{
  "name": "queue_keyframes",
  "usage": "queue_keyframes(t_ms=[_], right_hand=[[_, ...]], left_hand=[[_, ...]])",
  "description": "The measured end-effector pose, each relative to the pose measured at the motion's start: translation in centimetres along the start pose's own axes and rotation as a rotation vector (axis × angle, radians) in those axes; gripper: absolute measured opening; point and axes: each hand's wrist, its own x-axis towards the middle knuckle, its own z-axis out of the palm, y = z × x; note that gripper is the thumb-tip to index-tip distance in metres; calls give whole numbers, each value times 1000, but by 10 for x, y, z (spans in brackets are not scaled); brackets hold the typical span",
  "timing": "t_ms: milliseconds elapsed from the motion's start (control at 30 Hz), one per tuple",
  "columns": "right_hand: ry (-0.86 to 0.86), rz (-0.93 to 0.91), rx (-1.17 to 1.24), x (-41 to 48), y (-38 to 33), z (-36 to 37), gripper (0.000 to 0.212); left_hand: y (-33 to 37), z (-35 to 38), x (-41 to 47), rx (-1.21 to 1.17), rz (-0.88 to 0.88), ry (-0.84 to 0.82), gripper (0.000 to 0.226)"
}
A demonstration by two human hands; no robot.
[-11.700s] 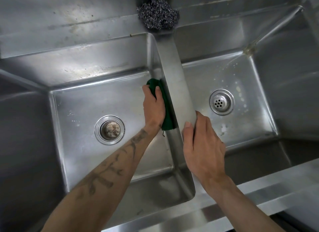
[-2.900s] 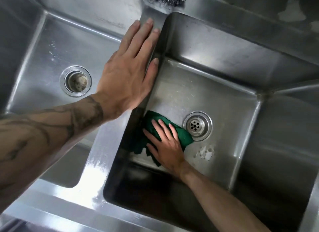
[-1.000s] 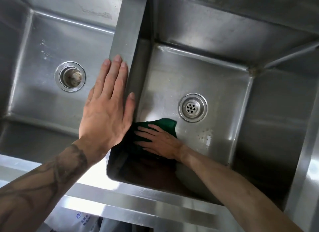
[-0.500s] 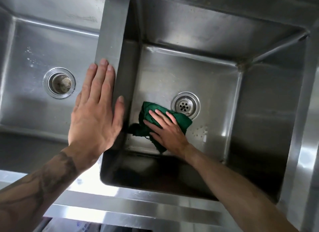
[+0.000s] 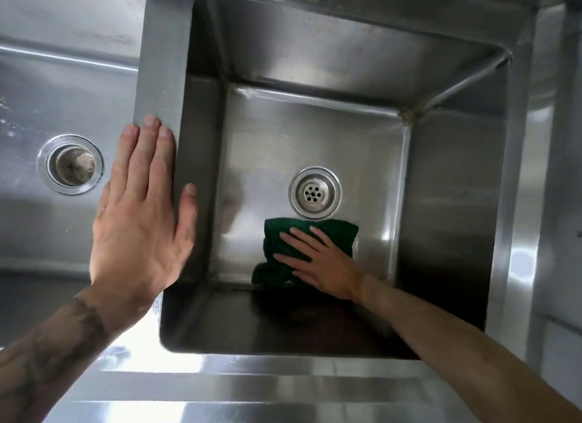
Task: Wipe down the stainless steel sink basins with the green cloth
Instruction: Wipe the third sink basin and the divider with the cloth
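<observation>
- Pressing the green cloth (image 5: 338, 233) flat with the right hand (image 5: 324, 265), fingers straight and spread.
- Bunched there on the floor of the right basin (image 5: 346, 54), just below the strainer drain (image 5: 316, 192), close to the front wall.
- Resting the left hand (image 5: 138, 221) palm-down on the divider (image 5: 160, 60) between the basins, fingers straight and together, thumb over the right basin's edge.
- In the left basin (image 5: 31, 101), an open drain (image 5: 71, 163).
- In front, counter edge (image 5: 252, 388) under the tattooed left forearm (image 5: 53, 353).

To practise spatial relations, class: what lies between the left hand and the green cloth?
In the head view, the right basin's left wall and a bare strip of its floor lie between the left hand and the green cloth.
</observation>
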Motion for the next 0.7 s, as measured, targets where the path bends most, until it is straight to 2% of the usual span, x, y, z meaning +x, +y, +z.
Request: queue_keyframes(t_ms=[133, 333, 533, 600, 700], right_hand=[[-59, -175, -18, -19, 23, -4, 52], [-26, 22, -17, 10, 31, -13, 51], [-71, -111, -68, -67, 37, -4, 52], [-63, -19, -47, -62, 46, -5, 52], [-10, 363, 23, -36, 46, -10, 57]], left_hand=[[1, -1, 1, -15, -10, 2, 64], [-1, 1, 1, -8, 16, 7, 63], [-1, 1, 1, -27, 10, 20, 62], [-2, 1, 1, -26, 5, 14, 63], [-4, 2, 2, -6, 17, -3, 64]])
